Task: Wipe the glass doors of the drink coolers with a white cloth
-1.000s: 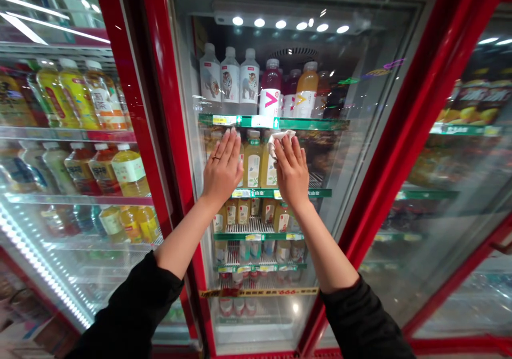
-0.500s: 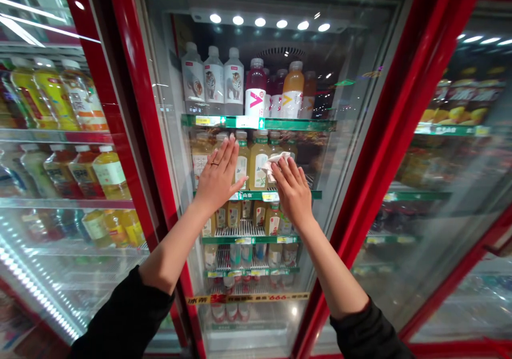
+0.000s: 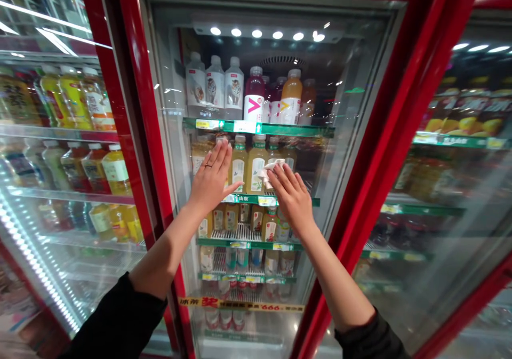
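Both arms (image 3: 340,281) stretch forward, the left hand (image 3: 210,183) flat with thumb (image 3: 232,189) spread inward, the right hand (image 3: 294,196) with fingers (image 3: 286,179) extended, slanting up-left

A white, crumpled cloth (image 3: 264,175) lies bunched in loose folds against the clear glass door (image 3: 320,161), a little below its mid-height as seen here. Its left and upper edges show; the rest is hidden beneath the fingers of the right hand (image 3: 292,196). The door is tall, upright and apparently closed, edged in grey inside a glossy red frame (image 3: 370,188), its pane flecked with bright reflections.
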`<state>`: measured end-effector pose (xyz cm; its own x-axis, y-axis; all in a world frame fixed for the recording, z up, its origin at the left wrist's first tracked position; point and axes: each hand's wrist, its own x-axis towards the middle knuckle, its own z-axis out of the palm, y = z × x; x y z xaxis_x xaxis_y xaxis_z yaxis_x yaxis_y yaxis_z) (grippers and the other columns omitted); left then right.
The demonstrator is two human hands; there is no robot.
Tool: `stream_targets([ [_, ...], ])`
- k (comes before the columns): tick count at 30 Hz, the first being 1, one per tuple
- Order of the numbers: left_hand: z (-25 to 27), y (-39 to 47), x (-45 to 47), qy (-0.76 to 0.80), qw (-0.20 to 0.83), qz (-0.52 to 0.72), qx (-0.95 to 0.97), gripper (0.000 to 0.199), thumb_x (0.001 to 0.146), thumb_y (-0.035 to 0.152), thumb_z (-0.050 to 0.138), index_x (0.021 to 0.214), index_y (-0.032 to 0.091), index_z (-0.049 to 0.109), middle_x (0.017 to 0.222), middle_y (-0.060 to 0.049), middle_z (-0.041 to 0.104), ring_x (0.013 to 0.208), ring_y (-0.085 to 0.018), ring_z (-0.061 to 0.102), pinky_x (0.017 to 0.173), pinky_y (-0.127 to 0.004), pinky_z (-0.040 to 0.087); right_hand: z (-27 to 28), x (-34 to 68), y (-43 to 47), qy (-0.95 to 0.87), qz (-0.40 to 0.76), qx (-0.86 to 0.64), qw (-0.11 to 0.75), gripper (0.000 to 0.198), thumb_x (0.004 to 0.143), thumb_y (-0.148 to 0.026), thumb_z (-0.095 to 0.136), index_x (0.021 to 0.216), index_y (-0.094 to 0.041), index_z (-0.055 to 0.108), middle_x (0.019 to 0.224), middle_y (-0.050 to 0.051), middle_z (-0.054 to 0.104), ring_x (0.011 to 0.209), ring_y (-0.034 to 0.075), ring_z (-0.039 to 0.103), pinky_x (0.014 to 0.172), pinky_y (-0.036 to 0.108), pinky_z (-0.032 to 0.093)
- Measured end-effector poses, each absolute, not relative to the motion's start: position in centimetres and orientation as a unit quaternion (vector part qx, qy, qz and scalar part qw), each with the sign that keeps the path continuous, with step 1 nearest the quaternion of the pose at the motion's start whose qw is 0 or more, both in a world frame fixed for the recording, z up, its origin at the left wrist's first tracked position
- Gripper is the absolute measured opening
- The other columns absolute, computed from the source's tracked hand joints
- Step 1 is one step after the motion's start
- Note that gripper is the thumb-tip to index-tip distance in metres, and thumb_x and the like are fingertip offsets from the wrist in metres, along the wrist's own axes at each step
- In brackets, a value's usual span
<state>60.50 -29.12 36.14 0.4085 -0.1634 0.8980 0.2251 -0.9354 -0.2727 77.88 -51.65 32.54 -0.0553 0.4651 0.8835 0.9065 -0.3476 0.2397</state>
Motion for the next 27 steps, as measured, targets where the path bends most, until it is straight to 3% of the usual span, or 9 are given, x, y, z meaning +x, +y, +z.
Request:
stream_targets([
  [6, 36.1, -30.2, 60.5, -0.034, 0.172, -0.555, -0.813, 0.115, 0.103, 0.048, 0.074, 0.181, 0.021, -0.007, 0.184, -0.020, 0.027, 0.171, -0.036, 0.030, 0.140, -0.054, 0.031, 37.1, 77.6, -49.3, -0.474, -0.517, -0.655, 0.280, 0.072, 0.114, -0.013, 0.040, 0.179, -0.035, 0.018, 0.181, 0.005, 0.039, 0.171, 0.028, 0.032, 0.138, 0.061, 0.035],
  [13, 36.5, -32.0, 60.0, -0.079, 0.169, -0.527, -0.829, 0.121, 0.104, 0.045, 0.073, 0.178, 0.022, -0.020, 0.185, -0.019, 0.023, 0.171, -0.037, 0.029, 0.137, -0.056, 0.038, 36.2, 75.6, -47.9, -0.590, -0.503, -0.606, 0.178, 0.060, 0.115, -0.013, 0.041, 0.172, -0.027, 0.044, 0.176, 0.004, 0.047, 0.168, 0.021, 0.038, 0.138, 0.044, 0.039],
  [17, 36.5, -32.9, 60.3, -0.095, 0.165, -0.545, -0.816, 0.123, 0.104, 0.050, 0.073, 0.178, 0.020, -0.020, 0.184, -0.022, 0.025, 0.170, -0.039, 0.031, 0.136, -0.058, 0.039, 33.9, 78.9, -52.7, -0.585, -0.506, -0.612, 0.162, 0.070, 0.113, -0.010, 0.045, 0.177, -0.034, 0.030, 0.175, 0.002, 0.049, 0.165, 0.021, 0.044, 0.135, 0.043, 0.043],
  [20, 36.8, -33.7, 61.1, -0.097, 0.161, -0.565, -0.804, 0.120, 0.104, 0.050, 0.072, 0.178, 0.023, -0.019, 0.182, -0.020, 0.030, 0.169, -0.038, 0.034, 0.136, -0.057, 0.039, 33.8, 81.5, -55.6, -0.512, -0.537, -0.634, 0.217, 0.080, 0.112, -0.007, 0.045, 0.178, -0.040, 0.014, 0.175, 0.004, 0.048, 0.165, 0.026, 0.045, 0.133, 0.052, 0.045],
  [24, 37.6, -35.3, 62.8, -0.075, 0.160, -0.562, -0.808, 0.120, 0.105, 0.046, 0.072, 0.177, 0.026, -0.021, 0.182, -0.017, 0.033, 0.168, -0.035, 0.037, 0.137, -0.054, 0.039, 36.3, 82.0, -55.2, -0.450, -0.552, -0.645, 0.277, 0.081, 0.114, -0.009, 0.043, 0.176, -0.043, 0.005, 0.179, 0.004, 0.043, 0.168, 0.030, 0.039, 0.133, 0.061, 0.044],
  [27, 37.9, -36.3, 63.8, -0.068, 0.143, -0.549, -0.821, 0.122, 0.104, 0.042, 0.074, 0.177, 0.024, -0.022, 0.184, -0.018, 0.028, 0.170, -0.034, 0.032, 0.139, -0.053, 0.036, 37.8, 80.1, -52.6, -0.447, -0.536, -0.653, 0.294, 0.075, 0.116, -0.013, 0.038, 0.177, -0.038, 0.003, 0.182, 0.007, 0.035, 0.171, 0.030, 0.032, 0.136, 0.063, 0.038],
])
